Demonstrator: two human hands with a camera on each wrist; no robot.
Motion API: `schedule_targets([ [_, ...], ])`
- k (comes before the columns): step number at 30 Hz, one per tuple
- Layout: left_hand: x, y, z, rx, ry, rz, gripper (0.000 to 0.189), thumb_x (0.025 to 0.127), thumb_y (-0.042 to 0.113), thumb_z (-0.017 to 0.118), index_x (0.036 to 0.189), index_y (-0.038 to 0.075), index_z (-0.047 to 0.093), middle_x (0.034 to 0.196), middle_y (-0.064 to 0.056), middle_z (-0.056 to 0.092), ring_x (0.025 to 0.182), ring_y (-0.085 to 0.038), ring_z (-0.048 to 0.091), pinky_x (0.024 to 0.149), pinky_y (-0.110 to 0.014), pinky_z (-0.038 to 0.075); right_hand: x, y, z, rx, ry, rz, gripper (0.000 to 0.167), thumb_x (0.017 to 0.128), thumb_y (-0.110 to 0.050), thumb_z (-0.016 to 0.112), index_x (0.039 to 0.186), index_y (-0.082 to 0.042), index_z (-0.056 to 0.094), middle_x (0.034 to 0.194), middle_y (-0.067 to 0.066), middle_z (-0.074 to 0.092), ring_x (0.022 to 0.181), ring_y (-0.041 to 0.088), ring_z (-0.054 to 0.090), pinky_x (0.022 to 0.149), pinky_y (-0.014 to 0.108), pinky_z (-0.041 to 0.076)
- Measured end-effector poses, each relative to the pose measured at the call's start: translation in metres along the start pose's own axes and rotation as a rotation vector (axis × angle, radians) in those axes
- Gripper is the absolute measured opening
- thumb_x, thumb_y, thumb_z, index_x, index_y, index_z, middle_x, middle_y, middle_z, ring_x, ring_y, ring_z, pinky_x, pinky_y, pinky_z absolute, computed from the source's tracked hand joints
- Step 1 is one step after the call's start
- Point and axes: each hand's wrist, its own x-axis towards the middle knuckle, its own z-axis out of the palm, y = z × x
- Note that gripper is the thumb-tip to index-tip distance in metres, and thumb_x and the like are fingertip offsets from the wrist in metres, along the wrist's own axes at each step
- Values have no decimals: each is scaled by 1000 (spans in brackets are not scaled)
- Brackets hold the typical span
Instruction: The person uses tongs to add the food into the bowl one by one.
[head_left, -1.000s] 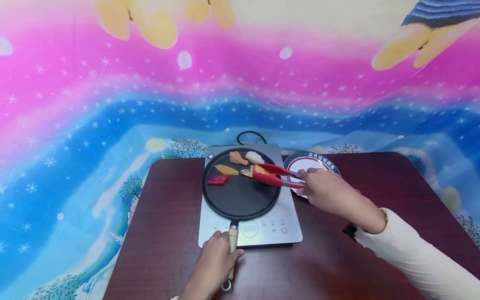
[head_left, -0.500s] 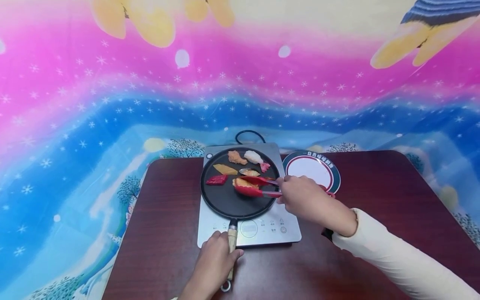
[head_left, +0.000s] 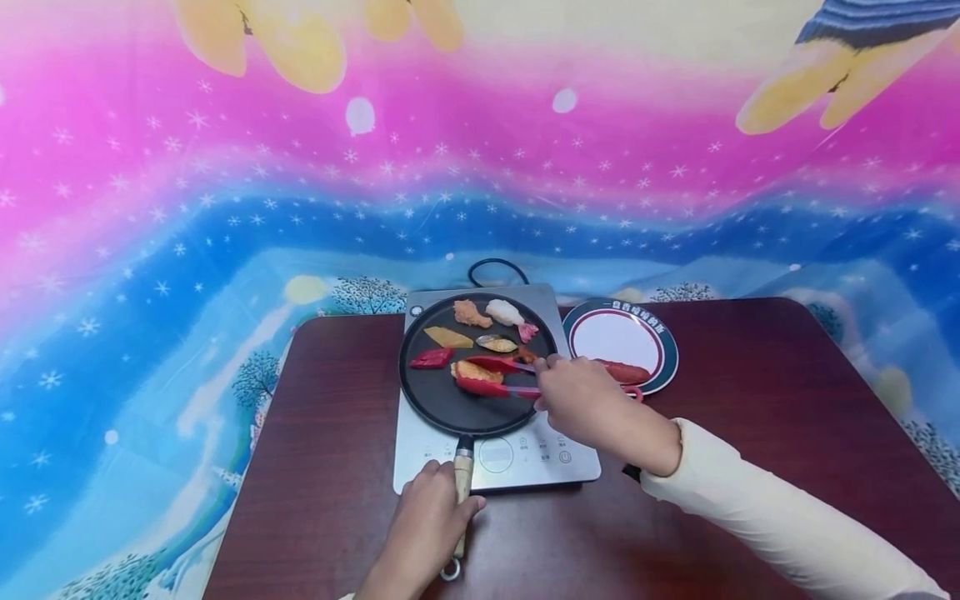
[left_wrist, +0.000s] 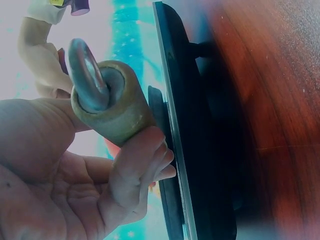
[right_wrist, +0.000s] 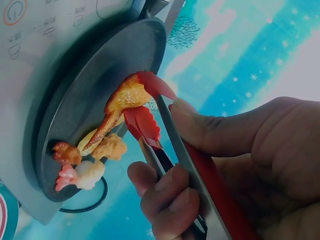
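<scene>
My left hand [head_left: 426, 518] grips the pale wooden handle [head_left: 462, 477] of a flat black pan [head_left: 450, 410]; the left wrist view shows its metal hanging ring [left_wrist: 87, 75]. In my right hand [head_left: 588, 404] are red-tipped tongs [right_wrist: 172, 145], their tips around a golden-brown chicken wing [right_wrist: 127, 98] over the pan's middle. Behind and left of the wing lie a fried chicken piece [head_left: 471, 313], a white shrimp [head_left: 505, 312] with a pink tail, a yellow slice [head_left: 448, 337], a mussel [head_left: 497, 343] and a dark red slice [head_left: 432, 358]. A small brown piece [right_wrist: 66, 153] sits beside the shrimp.
The pan stands on a silver induction cooker [head_left: 573, 475] with a black cord [head_left: 498, 261] behind it. A white plate [head_left: 611, 333] with a dark green rim is to the right, partly behind my right hand. A patterned cloth [head_left: 225, 208] hangs beyond the dark red table [head_left: 750, 392].
My right hand has moved left and slightly toward me, carrying the chicken wing in the tongs from the pan's right side to its middle. My left hand stays on the handle.
</scene>
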Motion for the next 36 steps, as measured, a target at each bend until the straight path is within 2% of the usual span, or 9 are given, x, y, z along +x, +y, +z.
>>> schedule_targets([
  [5, 0, 0, 0, -1, -15, -12, 36, 79, 26, 87, 94, -2, 71, 76, -2, 54, 65, -14, 53, 59, -30, 44, 5, -4, 2, 4, -27, 7, 55, 83, -28, 86, 128, -1, 68, 110, 17, 72, 76, 22, 68, 69, 33, 61],
  [11, 1, -1, 0, -11, -10, 0, 34, 79, 26, 87, 93, -1, 71, 75, -1, 54, 65, -13, 52, 58, -29, 44, 10, -3, 5, -9, -16, -8, 48, 86, -27, 84, 122, 1, 71, 103, 17, 72, 66, 19, 61, 65, 32, 60],
  [26, -1, -1, 1, 6, 28, 26, 32, 78, 26, 88, 89, 2, 70, 73, 0, 53, 64, -15, 54, 58, -30, 43, 18, -6, 6, 36, -65, 52, 52, 88, -26, 82, 131, 1, 67, 116, 20, 70, 75, 23, 64, 69, 33, 60],
  [36, 0, 0, 1, 4, -4, -1, 35, 79, 27, 88, 93, 0, 71, 74, 0, 54, 65, -13, 53, 59, -30, 44, 16, -3, 11, 95, -90, 61, 62, 91, -27, 80, 141, 2, 58, 123, 21, 68, 82, 24, 62, 79, 39, 60],
])
